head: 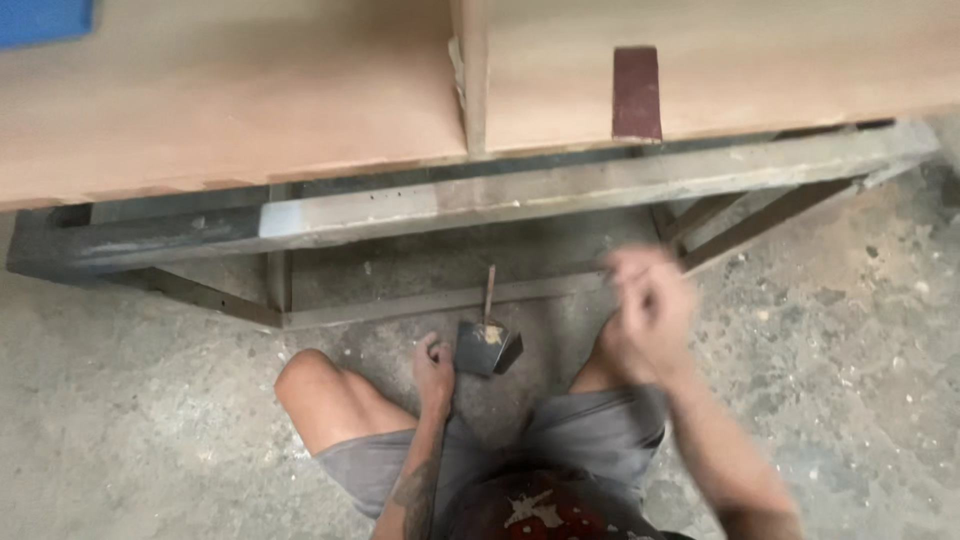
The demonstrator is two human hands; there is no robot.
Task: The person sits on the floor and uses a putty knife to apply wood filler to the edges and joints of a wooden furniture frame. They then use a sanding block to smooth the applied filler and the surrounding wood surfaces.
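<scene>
Down between the knees, the left hand (434,368) is curled beside a small dark pan (488,348), touching its left edge. A thin stick (489,292) stands in the pan, its long axis pointing away toward the bench frame (560,190). Right hand (650,312) is raised, blurred; its grip I cannot tell.

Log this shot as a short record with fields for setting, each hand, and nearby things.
setting: person crouching on a concrete floor beside a metal frame that carries plywood panels
left hand: low by the knee, fingers curled on the edge of a small dark scoop-like tool
tool contents: pale paste, with a thin stick standing in it
right hand: raised, motion-blurred; anything held cannot be told
on panel: dark red sandpaper strip
</scene>
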